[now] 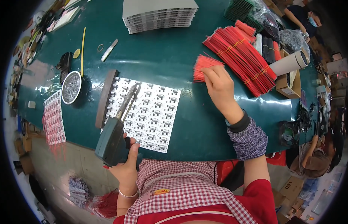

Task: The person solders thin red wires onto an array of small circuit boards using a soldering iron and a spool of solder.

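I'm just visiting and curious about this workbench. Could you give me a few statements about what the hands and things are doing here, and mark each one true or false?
1. The left hand holds a dark green soldering gun. True.
2. The right hand rests on the white circuit panel. False: it is at a small bunch of red wires, apart from the panel.
3. The soldering gun's tip lies over the white circuit panel. True.
4. The round metal dish sits right of the panel. False: it sits to its left.
5. The table is red. False: it is dark green.
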`<state>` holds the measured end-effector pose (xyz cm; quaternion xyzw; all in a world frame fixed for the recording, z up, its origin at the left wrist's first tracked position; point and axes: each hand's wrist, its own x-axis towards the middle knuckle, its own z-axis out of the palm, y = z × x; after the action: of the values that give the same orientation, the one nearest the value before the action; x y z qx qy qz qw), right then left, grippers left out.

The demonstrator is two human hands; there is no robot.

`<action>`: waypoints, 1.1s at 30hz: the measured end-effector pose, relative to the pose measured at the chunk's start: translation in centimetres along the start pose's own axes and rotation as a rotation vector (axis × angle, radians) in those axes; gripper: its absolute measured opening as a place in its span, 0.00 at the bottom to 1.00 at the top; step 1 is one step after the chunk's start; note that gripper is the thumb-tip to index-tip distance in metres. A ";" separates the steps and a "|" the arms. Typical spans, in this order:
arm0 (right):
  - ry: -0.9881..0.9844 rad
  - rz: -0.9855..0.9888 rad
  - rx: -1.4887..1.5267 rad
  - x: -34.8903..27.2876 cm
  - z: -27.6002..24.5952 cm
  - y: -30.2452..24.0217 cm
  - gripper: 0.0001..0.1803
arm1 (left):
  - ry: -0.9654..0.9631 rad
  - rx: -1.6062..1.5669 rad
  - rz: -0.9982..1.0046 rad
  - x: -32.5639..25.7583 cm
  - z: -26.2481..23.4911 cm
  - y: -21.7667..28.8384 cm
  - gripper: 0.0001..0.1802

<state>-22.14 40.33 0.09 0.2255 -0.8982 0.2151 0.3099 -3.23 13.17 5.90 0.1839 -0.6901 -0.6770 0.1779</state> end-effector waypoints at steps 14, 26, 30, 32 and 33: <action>-0.158 -0.102 0.271 -4.0 1.0 -4.0 0.13 | -0.182 0.191 -0.156 0.0 1.1 -1.7 0.20; -0.168 -0.075 0.295 -3.6 1.2 -4.0 0.13 | -0.258 0.277 -0.007 1.3 3.8 -1.4 0.11; -0.173 -0.065 0.288 -3.5 1.1 -4.0 0.13 | -0.285 0.306 -0.031 1.5 3.9 -1.2 0.11; -0.177 -0.066 0.284 -3.5 1.2 -4.0 0.13 | -0.277 0.285 -0.046 1.5 4.2 -1.2 0.11; -0.179 -0.071 0.277 -3.5 1.2 -4.0 0.13 | -0.269 0.259 -0.058 1.5 4.3 -1.2 0.11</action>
<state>-18.07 37.42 -2.07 0.3158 -0.8755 0.3049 0.2019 -6.60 16.12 4.56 0.1329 -0.7834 -0.6058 0.0390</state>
